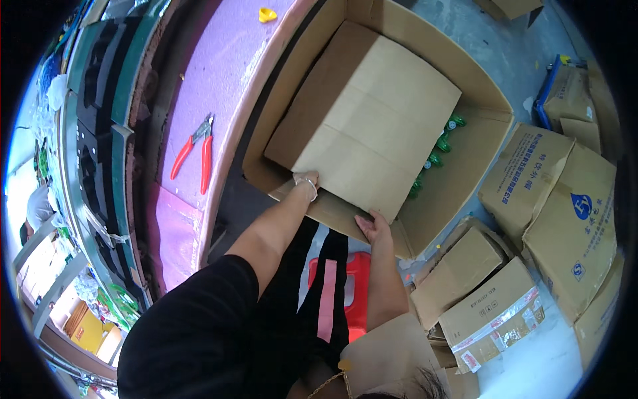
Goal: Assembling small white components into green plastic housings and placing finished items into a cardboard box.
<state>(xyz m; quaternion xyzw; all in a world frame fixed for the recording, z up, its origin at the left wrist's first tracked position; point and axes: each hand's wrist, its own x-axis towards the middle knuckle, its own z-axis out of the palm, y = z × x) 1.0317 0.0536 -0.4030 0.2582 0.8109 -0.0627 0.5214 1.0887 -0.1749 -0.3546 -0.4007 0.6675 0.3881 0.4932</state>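
Note:
A flat brown cardboard sheet (379, 113) lies tilted inside a large open cardboard box (475, 80). My left hand (307, 178), with a light bracelet at its wrist, is closed on the sheet's near left corner. At the near right corner my right hand (377, 227) grips the same edge, its palm turned partly up. Beyond the sheet's right side several green, bottle-like plastic pieces (444, 143) stick out. What lies beneath the sheet is hidden.
Left of the box is a pink-topped bench (226, 60) with red-handled cutters (199, 153) and a small yellow piece (267, 14). Printed cartons (565, 213) and flattened cardboard (458, 276) crowd the right. A red plastic stool (359, 292) stands by my legs.

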